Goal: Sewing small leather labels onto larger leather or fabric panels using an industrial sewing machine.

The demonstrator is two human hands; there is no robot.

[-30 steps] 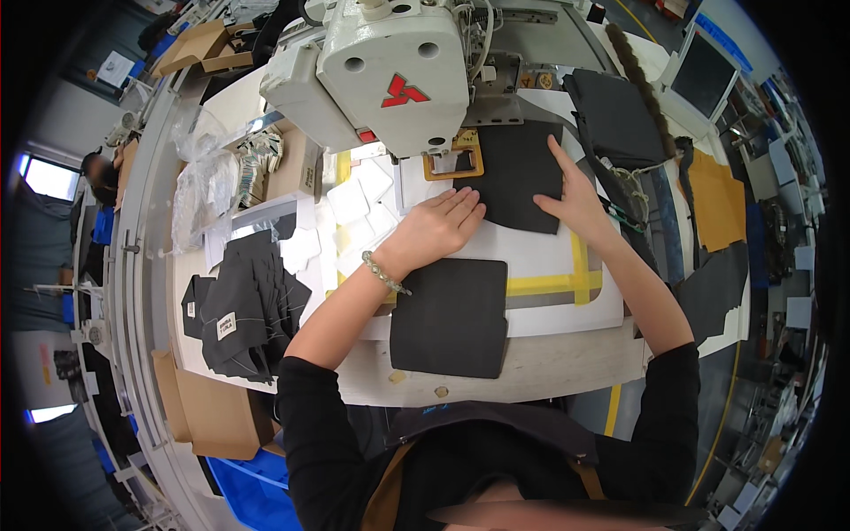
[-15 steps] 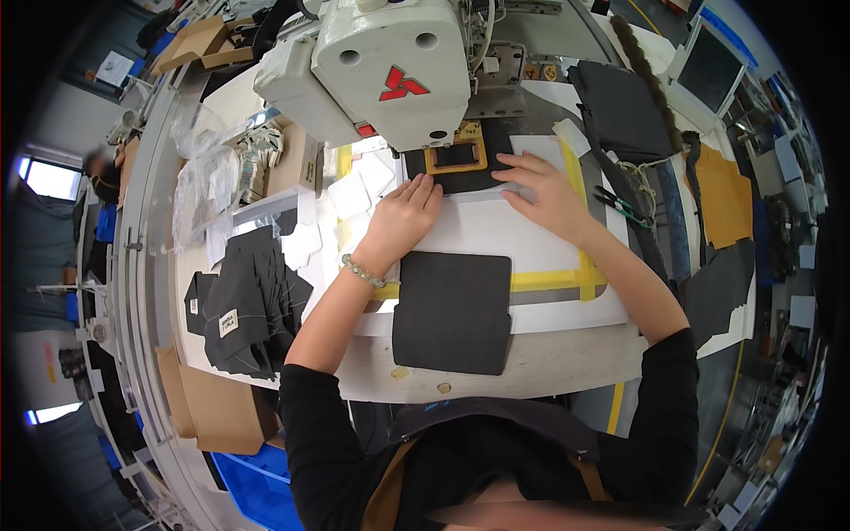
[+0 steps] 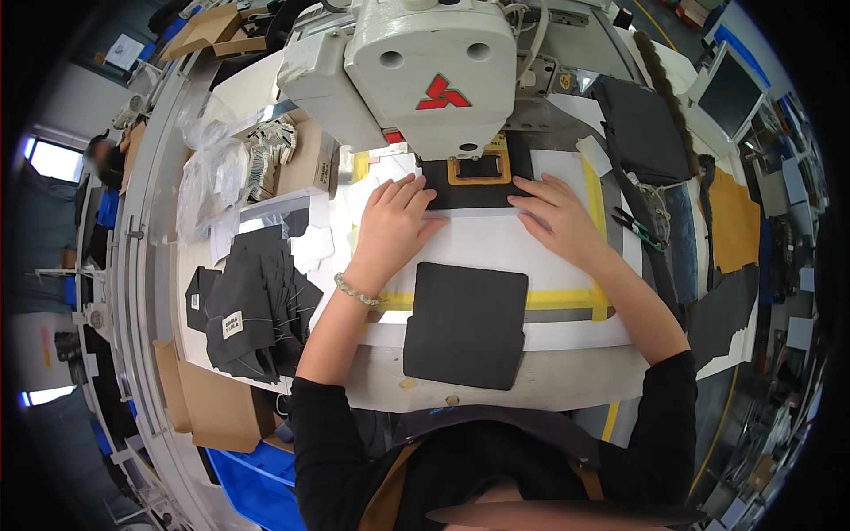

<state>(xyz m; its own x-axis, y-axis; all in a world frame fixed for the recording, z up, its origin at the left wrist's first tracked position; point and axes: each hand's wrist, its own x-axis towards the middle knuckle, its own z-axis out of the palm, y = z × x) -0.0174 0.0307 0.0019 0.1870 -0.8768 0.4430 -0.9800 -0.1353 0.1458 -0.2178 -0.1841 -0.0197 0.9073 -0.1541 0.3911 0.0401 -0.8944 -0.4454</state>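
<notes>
Big white sewing machine (image 3: pixel 425 71) over the tabletop (image 3: pixel 567 380). Step looks like positioning: black fabric piece (image 3: pixel 478 190) with yellow frame (image 3: pixel 479 167) sits under the machine head. Left hand (image 3: pixel 394 226) and right hand (image 3: pixel 553 217) lie flat, open grip, holding nothing, pressing the fabric edge. Next likely needs exact alignment. Spare black panel (image 3: pixel 465 323) nearer the body.

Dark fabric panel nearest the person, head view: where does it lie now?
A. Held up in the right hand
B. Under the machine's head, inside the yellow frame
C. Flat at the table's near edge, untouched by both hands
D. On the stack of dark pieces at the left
C: the dark fabric panel lies flat near the table edge, while the left hand and right hand press further up by the sewing machine.
</notes>
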